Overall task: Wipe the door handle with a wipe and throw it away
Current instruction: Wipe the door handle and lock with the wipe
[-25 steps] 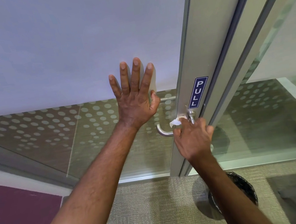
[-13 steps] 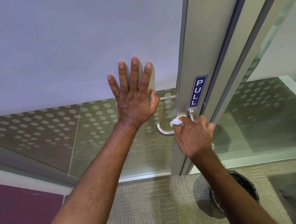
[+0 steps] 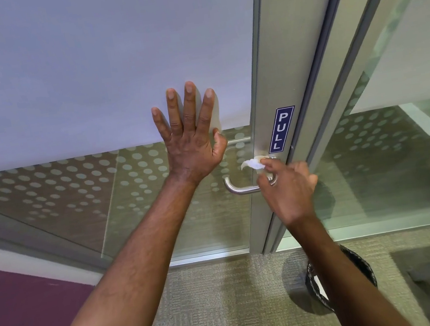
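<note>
While the left hand (image 3: 191, 144) is lying flat, fingers spread, bracing the door (image 3: 99, 68), the right hand (image 3: 286, 188) is pinching the wipe (image 3: 251, 163) at the door handle (image 3: 240, 188) base, best worked firmly along the lever.

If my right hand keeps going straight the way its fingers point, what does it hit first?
Probably the base of the door handle on the metal door frame. The right hand already holds the wipe there, though depth is unclear.

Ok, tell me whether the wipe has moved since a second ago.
Yes. The wipe has shifted slightly up, closer to the PULL sign's lower end.
</note>
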Motion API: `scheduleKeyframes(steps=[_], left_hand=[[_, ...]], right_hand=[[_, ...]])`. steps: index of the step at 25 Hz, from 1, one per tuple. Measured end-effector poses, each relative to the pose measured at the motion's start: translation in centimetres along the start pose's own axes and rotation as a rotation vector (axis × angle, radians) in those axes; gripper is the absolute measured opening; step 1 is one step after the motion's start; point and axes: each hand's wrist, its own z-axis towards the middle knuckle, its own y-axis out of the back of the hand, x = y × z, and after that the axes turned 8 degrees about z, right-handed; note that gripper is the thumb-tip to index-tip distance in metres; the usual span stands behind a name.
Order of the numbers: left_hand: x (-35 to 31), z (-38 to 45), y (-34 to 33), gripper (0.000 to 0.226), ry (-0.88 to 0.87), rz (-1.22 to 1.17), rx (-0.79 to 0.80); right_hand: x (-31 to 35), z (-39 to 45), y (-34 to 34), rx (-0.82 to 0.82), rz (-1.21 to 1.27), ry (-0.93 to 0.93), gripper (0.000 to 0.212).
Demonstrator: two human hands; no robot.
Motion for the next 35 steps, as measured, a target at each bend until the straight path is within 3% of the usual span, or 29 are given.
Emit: scheduleKeyframes(steps=[4,7,13,16,23,25,30,32,35], left_hand=[[-0.1,0.0,0.0,0.112,0.005,-0.001,0.012],[0.0,0.0,0.0,0.113,0.003,0.005,0.004],[0.0,0.0,-0.2,0.115,0.004,0.010,-0.001],[0.0,0.1,-0.2,0.115,0.003,0.015,0.004],[0.1,-0.1,-0.6,0.113,0.003,0.048,-0.016],[0.1,-0.2,-0.8,0.113,0.003,0.055,-0.027],[0.0,0.0,-0.9,0.114,0.006,0.062,-0.037],[0.0,0.0,-0.8,0.114,0.009,0.061,-0.038],[-0.1,0.0,-0.8,0.115,0.006,0.060,-0.039]], right_hand=[[-0.9,-0.2,2.9,-0.056,0.963,-0.246,0.012],[-3.1,-1.9,3.8,-0.061,1.309,-0.378,0.021],[-6.3,-4.3,-1.0,-0.137,1.416,-0.845,0.022],[-5.5,-3.1,-4.5,-0.087,1.458,-0.938,0.020],[-1.6,1.3,-8.2,-0.277,1.944,-0.991,0.022],[-1.7,0.9,-8.1,-0.239,2.137,-0.983,0.020],[-2.1,-0.1,-7.6,-0.006,2.516,-0.927,0.043],[-1.9,0.2,-7.7,0.088,2.577,-0.853,0.048],[-2.2,0.2,-8.0,0.074,2.605,-0.849,0.051]])
